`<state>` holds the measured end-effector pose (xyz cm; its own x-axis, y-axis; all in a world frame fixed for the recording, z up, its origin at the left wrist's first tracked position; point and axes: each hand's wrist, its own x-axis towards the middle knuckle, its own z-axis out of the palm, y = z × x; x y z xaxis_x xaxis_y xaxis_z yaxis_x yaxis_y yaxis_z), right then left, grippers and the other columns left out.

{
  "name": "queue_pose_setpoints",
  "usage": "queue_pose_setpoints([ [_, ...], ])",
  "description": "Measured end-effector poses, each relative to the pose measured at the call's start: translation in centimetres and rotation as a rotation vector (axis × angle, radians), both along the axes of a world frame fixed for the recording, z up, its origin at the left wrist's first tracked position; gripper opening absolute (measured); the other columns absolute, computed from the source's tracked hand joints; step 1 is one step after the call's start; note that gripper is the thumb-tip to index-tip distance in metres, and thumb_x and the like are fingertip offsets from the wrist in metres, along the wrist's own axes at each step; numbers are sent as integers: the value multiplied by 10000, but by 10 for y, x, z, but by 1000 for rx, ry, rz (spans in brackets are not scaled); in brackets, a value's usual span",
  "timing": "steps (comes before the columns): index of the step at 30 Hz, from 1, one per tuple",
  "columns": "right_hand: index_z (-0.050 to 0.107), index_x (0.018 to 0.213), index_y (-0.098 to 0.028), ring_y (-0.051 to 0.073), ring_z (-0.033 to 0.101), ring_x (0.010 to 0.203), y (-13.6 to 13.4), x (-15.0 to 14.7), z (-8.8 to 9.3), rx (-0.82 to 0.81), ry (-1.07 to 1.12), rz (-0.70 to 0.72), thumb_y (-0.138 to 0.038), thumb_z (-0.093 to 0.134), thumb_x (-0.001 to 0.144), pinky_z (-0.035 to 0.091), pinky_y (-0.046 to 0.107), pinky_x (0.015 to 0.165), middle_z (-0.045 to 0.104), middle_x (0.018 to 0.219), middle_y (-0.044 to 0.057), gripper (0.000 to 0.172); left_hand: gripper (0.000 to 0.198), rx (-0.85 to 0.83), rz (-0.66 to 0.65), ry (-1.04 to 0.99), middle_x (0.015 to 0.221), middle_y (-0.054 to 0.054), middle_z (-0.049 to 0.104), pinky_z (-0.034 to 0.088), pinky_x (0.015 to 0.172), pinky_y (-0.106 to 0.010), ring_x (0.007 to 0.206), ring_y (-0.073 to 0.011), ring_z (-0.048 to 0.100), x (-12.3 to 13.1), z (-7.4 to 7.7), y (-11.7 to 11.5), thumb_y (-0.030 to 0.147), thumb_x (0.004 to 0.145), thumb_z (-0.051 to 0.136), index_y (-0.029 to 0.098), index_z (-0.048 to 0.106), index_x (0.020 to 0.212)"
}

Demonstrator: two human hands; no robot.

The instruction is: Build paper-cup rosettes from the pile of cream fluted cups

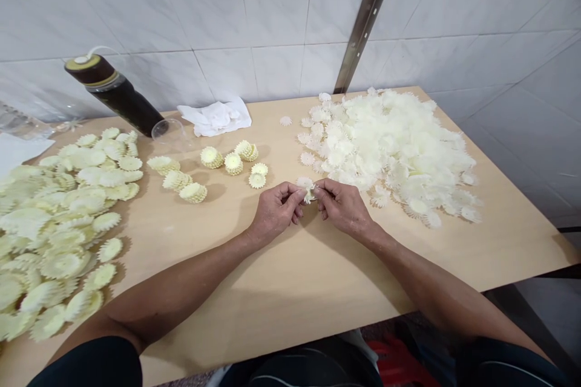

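Observation:
A small pale, petal-edged flower disc (307,188) is pinched between my two hands above the middle of the table. My left hand (279,208) grips its left side with thumb and forefinger. From the other side, my right hand (341,204) holds it the same way. Fingertips hide part of the disc. Just right of my right hand spreads a heap of thin, whitish flower discs (390,139). To the left of my left hand stand several small stacks of yellowish flower discs (193,192).
A large pile of thicker yellowish flower pieces (68,217) covers the table's left side. Behind it are a dark bottle (122,100), a clear plastic cup (171,135) and crumpled white tissue (215,117). A slotted metal bracket (365,24) stands against the tiled wall (272,6).

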<state>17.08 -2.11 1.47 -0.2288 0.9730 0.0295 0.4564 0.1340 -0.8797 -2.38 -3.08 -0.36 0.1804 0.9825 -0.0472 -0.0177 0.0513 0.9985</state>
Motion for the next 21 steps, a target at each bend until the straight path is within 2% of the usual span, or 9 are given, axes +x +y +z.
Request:
queue_pose_setpoints([
  [4,686,927,-216,152,669,558,0,1,-2,-44,29,66,-439,502,1081,547,290,599,710,746,11,328,480,-30,-2,-24,591,-4,664,464,413,-202,444,-103,592,0,4,2,623,899,761,152,691,843],
  [6,702,1033,-217,166,693,625,0,1,-3,-4,43,23,-463,565,1056,561,297,615,734,825,27,282,477,-30,3,-31,588,-4,664,459,409,-200,440,-102,588,0,6,2,618,898,764,149,692,850],
  [8,698,1086,-217,188,704,732,0,0,-4,102,35,-64,-471,671,1001,564,301,629,742,898,47,269,467,-21,16,-36,582,-2,662,453,405,-197,435,-99,581,0,6,1,607,903,764,148,692,857],
  [11,674,940,-213,195,672,776,-1,0,-4,293,-7,-190,-457,746,954,555,307,643,714,875,53,254,453,-8,35,-33,584,-2,664,452,407,-194,437,-98,582,0,6,1,593,914,759,149,689,857],
  [14,697,883,-214,187,660,749,-1,-1,-4,372,-44,-158,-419,747,959,559,320,663,707,861,53,224,444,1,44,-26,593,-2,668,460,414,-195,445,-99,588,0,6,1,584,921,757,150,687,854],
  [17,775,951,-225,209,694,795,1,-1,-5,314,-54,-56,-384,732,968,567,336,680,739,906,68,166,436,0,25,-16,604,-3,669,469,424,-195,458,-98,593,-1,4,1,577,931,750,144,714,884],
  [21,812,915,-241,210,693,761,2,0,-5,166,29,-49,-420,736,957,558,327,632,746,902,62,199,444,3,-7,-21,603,-2,666,471,422,-195,456,-96,586,-1,1,2,583,934,747,140,732,910],
])
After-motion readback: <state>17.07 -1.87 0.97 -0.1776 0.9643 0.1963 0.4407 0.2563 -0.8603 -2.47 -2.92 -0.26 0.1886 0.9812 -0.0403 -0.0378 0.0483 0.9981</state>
